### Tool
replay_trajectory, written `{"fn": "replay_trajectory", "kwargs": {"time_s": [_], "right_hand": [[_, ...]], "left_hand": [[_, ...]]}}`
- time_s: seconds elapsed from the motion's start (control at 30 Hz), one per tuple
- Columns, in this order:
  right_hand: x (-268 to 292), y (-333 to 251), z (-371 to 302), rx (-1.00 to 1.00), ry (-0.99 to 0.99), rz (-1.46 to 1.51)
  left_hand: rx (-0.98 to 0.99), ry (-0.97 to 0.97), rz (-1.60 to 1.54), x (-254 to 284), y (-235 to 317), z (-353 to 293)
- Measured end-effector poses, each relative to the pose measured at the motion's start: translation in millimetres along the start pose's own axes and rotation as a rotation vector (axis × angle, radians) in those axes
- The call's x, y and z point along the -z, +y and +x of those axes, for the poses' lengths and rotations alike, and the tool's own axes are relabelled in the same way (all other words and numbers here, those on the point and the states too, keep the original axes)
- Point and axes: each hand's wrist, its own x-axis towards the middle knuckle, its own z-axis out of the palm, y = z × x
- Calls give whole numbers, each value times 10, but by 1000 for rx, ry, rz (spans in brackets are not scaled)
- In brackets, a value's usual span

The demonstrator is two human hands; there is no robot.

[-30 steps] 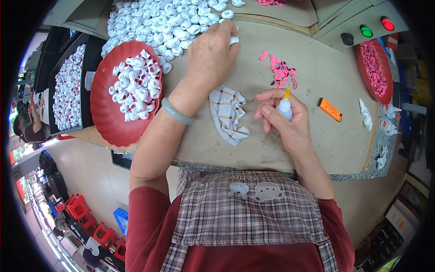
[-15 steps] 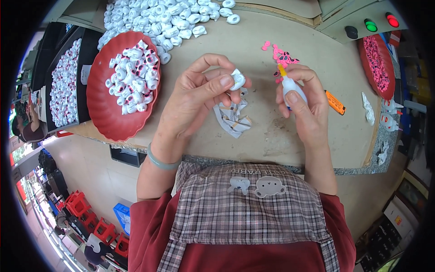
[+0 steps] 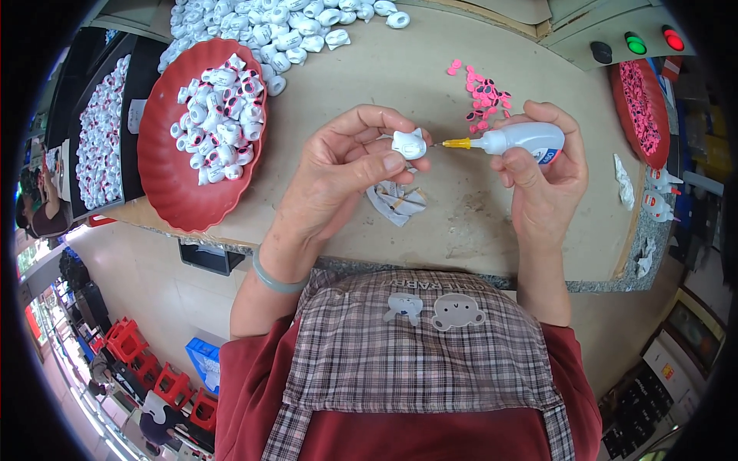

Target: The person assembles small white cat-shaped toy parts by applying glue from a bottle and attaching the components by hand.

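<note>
At centre frame, the left hand (image 3: pixel 330 165) is pinching a white piece (image 3: pixel 409 144), seemingly steadying it; apart, right of centre, the right hand (image 3: pixel 544 188) is gripping a bottle (image 3: pixel 530 138) sideways, apparently aiming its yellow tip (image 3: pixel 457 144).

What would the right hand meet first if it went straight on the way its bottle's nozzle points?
Most likely the small white piece held in the left hand; the nozzle tip looks very near it, though depth is unclear.

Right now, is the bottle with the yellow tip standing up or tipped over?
Tipped over: the bottle lies sideways in the right hand, its yellow tip pointing left toward the small white piece.
</note>
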Motion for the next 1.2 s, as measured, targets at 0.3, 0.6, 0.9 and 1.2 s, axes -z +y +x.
{"fn": "replay_trajectory", "kwargs": {"time_s": [0.3,0.6,0.9,1.2], "right_hand": [[-22,-21,-86,310,-73,-282],[-35,-6,-102,411,-83,-487],[-28,16,-96,413,-60,-465],[-31,7,-114,366,-69,-509]], "left_hand": [[32,41,-63,-15,-16,-18],[18,31,-23,13,-61,-20],[29,31,-24,12,-66,-8],[46,31,-9,12,-86,3]]}}
